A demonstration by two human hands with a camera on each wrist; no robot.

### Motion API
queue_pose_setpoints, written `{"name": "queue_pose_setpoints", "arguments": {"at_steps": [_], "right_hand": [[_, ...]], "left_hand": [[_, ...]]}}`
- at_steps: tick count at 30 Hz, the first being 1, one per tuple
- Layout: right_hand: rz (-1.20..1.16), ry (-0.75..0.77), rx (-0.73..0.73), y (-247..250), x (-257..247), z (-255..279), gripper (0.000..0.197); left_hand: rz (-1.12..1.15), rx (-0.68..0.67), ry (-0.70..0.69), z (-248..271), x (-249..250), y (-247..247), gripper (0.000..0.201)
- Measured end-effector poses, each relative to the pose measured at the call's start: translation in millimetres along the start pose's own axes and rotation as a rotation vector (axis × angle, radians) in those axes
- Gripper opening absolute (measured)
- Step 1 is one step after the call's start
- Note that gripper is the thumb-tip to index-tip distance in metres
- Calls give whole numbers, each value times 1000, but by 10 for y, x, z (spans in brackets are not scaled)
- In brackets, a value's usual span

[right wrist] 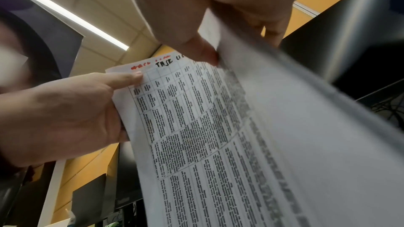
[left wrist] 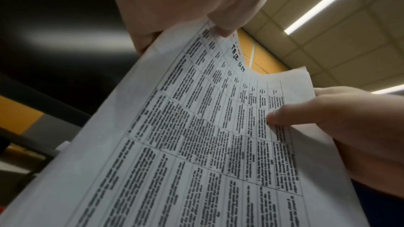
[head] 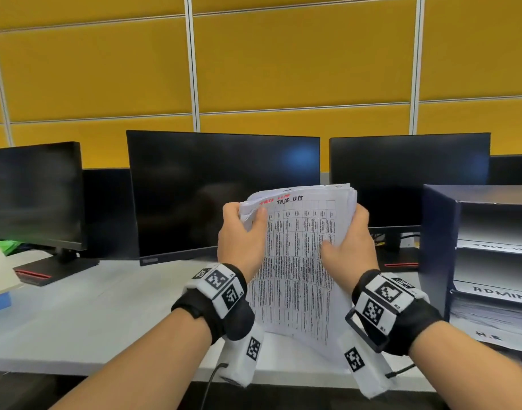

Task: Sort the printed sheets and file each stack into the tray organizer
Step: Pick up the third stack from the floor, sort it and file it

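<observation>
**Head view: sheet stack held before centre monitor**

Left hand (head: 242, 235): thumb and fingers pinch the stack's upper left corner. Right hand (head: 352, 244): thumb on the face, fingers curled behind the right edge. Stack of printed sheets (head: 298, 261), headed "TASK LIST": upright, before the centre monitor (head: 194, 187). Tray organizer (head: 437, 232): right of the monitor, on the desk (head: 91, 321).

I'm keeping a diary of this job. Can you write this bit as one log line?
step: sorting | left hand: grips paper stack | right hand: grips same stack | top sheet: "TASK LIST" | tray organizer: right, on desk
</observation>
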State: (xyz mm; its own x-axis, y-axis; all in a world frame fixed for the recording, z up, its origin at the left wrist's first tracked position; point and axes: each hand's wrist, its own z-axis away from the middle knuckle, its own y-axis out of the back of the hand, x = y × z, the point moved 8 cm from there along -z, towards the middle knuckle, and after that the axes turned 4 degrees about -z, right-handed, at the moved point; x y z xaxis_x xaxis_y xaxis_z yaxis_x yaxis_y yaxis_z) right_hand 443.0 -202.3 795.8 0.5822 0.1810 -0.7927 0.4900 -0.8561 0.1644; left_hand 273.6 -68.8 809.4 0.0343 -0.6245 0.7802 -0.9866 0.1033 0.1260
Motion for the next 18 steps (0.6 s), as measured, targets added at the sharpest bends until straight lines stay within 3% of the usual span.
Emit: {"name": "queue_pose_setpoints", "arguments": {"at_steps": [3, 7, 12, 16, 18], "right_hand": [[106, -22, -40, -5, 31, 4, 50], [-64, -2, 15, 22, 18, 32, 42], [-152, -36, -58, -31, 86, 105, 55], [-223, -8, 60, 141, 17, 11, 67], [-203, -43, 38, 115, 34, -37, 66]], "left_hand": [[-117, -14, -49, 38, 90, -17, 23], [8, 68, -52, 88, 179, 43, 17], [120, 37, 66, 115, 67, 39, 25], [178, 34, 66, 73, 19, 102, 30], [169, -5, 70, 61, 3, 75, 31]]}}
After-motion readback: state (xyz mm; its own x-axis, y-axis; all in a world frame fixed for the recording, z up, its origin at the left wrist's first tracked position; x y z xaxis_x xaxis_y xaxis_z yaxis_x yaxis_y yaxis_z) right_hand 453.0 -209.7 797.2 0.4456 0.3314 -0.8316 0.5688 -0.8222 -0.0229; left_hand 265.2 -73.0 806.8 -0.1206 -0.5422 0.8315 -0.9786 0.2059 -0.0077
